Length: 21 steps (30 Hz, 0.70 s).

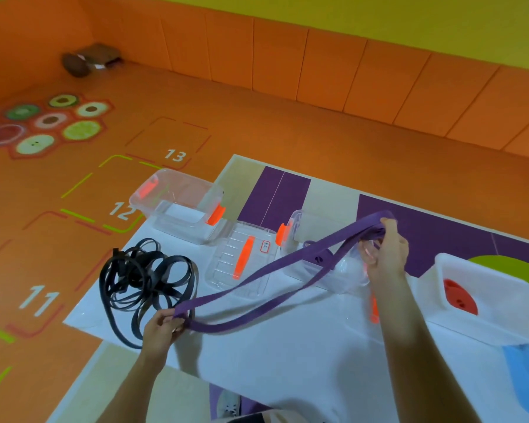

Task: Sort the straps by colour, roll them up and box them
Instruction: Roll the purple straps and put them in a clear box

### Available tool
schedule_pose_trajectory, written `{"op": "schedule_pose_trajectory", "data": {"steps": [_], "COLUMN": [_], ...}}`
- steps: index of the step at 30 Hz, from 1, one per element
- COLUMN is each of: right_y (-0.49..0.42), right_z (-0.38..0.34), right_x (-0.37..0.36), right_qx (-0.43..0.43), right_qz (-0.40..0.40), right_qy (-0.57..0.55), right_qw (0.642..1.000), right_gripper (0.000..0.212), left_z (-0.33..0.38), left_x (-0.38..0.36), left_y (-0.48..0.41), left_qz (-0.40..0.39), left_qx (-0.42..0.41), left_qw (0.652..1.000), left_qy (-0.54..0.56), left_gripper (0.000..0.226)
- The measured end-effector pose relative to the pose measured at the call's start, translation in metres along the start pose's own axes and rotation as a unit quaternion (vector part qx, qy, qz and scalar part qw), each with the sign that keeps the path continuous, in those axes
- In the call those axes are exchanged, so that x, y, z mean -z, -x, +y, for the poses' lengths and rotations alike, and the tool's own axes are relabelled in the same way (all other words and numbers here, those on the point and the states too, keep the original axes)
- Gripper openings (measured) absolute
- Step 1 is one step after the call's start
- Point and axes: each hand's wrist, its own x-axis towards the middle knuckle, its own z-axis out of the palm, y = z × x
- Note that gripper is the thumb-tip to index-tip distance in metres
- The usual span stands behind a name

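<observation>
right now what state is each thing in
purple strap, unrolled, sagging between both hands
left hand, pinches one end
right hand, grips the other end
black straps, tangled, unrolled
left box, open, empty
lid, off, lying flat
right box, open, red roll inside

Boxes (180, 206) behind — sheet (287, 346) open

Bright even light, soft blur, edges warped.

head | worn, looks forward-down | near white sheet (287, 346) | single view
</observation>
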Motion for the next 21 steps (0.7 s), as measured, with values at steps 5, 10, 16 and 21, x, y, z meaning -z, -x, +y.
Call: {"op": "schedule_pose_trajectory", "data": {"steps": [5,10,16,21], "right_y": [0.002,0.004,0.016,0.024], "right_z": [0.003,0.005,-0.003,-0.008], "right_x": [0.004,0.002,0.002,0.004], "right_qx": [0.003,0.011,-0.013,0.004], "right_qz": [0.008,0.003,0.012,-0.015], "right_qy": [0.007,0.021,-0.021,-0.015], "right_qw": [1.0,1.0,1.0,1.0], "right_gripper": [0.019,0.019,0.016,0.012], "left_z": [0.006,0.011,0.008,0.019], "left_x": [0.001,-0.001,0.004,-0.001], "left_y": [0.001,0.007,0.006,0.032], "left_qz": [-0.027,-0.056,-0.147,-0.209], "left_qx": [0.069,0.065,0.038,0.05], "left_qw": [0.997,0.996,0.976,0.95], "left_qy": [0.023,-0.014,-0.158,-0.228], "left_gripper": [0.021,0.025,0.047,0.022]}}
